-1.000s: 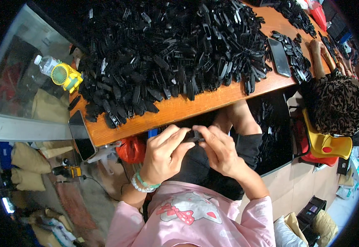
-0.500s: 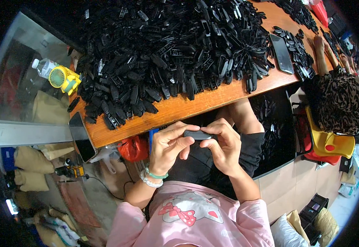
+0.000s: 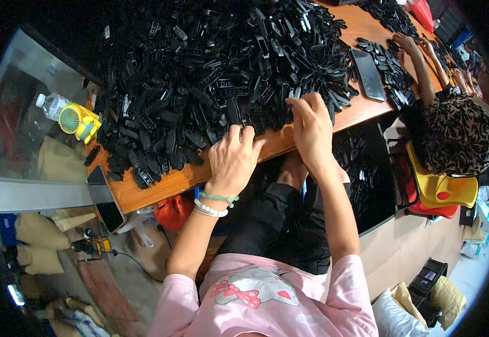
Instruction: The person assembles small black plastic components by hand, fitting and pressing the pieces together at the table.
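Observation:
A large heap of small, elongated black plastic parts covers the wooden table in front of me. At the heap's near edge is my left hand, back upward, its fingers bent over the parts and its thumb held apart. Its fingertips meet a black part, with no grip on it visible. Farther right, my right hand reaches into the heap with fingers and thumb drawn together. A shiny piece shows by those fingertips, but what they pinch is hidden.
Phones lie at the table's left corner and right side. A yellow fan and a plastic bottle stand at left. At right, another person sits on a yellow chair, hands over more parts. A red bag hangs below the table.
Both hands have moved apart and forward from over my lap to the heap. The dark part they held together is no longer visible in them. The other person's arm has shifted left.

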Motion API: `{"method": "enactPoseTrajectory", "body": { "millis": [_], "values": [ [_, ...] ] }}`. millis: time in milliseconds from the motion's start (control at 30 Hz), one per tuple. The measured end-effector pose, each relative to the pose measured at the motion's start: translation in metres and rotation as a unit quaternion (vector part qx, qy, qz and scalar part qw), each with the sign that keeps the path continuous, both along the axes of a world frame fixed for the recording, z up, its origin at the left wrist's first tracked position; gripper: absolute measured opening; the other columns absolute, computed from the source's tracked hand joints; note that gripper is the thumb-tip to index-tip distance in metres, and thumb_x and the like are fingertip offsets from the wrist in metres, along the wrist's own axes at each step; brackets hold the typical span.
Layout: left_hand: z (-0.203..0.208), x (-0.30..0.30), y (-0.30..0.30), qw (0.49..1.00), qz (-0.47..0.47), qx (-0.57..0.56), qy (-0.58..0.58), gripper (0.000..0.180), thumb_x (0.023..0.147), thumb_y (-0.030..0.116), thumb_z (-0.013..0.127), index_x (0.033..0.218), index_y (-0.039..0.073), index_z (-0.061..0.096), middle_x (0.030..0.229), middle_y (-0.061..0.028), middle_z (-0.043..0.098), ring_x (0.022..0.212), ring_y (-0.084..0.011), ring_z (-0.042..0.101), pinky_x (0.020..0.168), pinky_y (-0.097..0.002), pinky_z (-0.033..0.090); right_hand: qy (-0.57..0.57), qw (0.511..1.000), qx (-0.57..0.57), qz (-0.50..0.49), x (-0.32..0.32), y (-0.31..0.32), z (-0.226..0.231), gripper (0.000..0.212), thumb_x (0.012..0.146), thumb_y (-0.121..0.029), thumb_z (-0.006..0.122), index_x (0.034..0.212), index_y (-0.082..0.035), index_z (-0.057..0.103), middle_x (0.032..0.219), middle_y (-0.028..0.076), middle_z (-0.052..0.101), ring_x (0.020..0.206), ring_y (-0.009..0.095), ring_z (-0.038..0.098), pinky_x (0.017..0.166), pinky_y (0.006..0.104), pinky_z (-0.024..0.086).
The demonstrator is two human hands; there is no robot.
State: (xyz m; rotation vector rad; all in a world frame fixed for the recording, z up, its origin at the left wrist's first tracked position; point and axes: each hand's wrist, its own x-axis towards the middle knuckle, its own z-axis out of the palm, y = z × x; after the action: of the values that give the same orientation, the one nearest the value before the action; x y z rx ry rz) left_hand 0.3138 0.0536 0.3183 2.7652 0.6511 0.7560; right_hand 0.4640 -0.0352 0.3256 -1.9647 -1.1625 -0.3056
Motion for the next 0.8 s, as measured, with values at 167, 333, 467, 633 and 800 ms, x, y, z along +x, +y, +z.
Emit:
{"method": "enactPoseTrajectory", "body": {
  "millis": [167,333,467,633,800],
  "values": [
    [0.004,-0.003,-0.007,0.998,0.035,-0.055,0.024,0.028,0.079,0.025,0.068,0.096,0.007,0.054,0.083,-0.0127,0.057,0.067,-0.0328,0.06,0.055,-0.0414,0.047,-0.09,0.99,-0.07,-0.078,0.007,0.019,-0.002,0.02,0.074,-0.02,0.068,0.084,-0.006,0.059,0.087,0.011,0.05,0.087,0.028,0.049,0.074,0.0386,0.037],
    [0.011,-0.014,-0.009,0.991,0.076,-0.087,0.061,0.028,0.079,0.023,0.068,0.093,0.005,0.052,0.084,-0.0145,0.061,0.068,-0.0357,0.06,0.058,-0.0436,0.047,-0.092,0.986,-0.059,-0.128,-0.001,0.028,-0.006,0.015,0.072,-0.014,0.068,0.081,-0.006,0.059,0.09,0.01,0.051,0.091,0.027,0.047,0.076,0.0385,0.036],
    [0.012,-0.02,-0.009,0.992,0.07,-0.084,0.067,0.028,0.08,0.024,0.067,0.094,0.005,0.051,0.083,-0.0147,0.061,0.069,-0.0366,0.06,0.059,-0.044,0.047,-0.053,0.992,0.032,-0.108,-0.008,0.025,-0.02,0.011,0.072,-0.009,0.067,0.08,-0.006,0.06,0.098,0.009,0.054,0.094,0.027,0.049,0.077,0.0377,0.037],
    [0.011,-0.024,-0.005,0.99,0.062,-0.101,0.071,0.03,0.082,0.025,0.065,0.097,0.004,0.05,0.087,-0.0177,0.061,0.071,-0.0379,0.06,0.06,-0.0439,0.047,0.012,0.985,0.172,-0.02,-0.024,0.022,-0.027,0.012,0.072,0.0,0.068,0.083,-0.002,0.064,0.098,0.009,0.06,0.09,0.026,0.053,0.077,0.0347,0.043],
    [0.012,-0.029,-0.007,0.993,0.054,-0.084,0.068,0.03,0.082,0.024,0.065,0.098,0.003,0.049,0.08,-0.0181,0.061,0.066,-0.037,0.061,0.056,-0.0434,0.047,-0.005,0.987,0.159,0.023,-0.024,0.027,-0.033,0.014,0.071,0.003,0.068,0.084,0.0,0.064,0.094,0.009,0.063,0.089,0.027,0.055,0.076,0.0335,0.044]
  ]
}}
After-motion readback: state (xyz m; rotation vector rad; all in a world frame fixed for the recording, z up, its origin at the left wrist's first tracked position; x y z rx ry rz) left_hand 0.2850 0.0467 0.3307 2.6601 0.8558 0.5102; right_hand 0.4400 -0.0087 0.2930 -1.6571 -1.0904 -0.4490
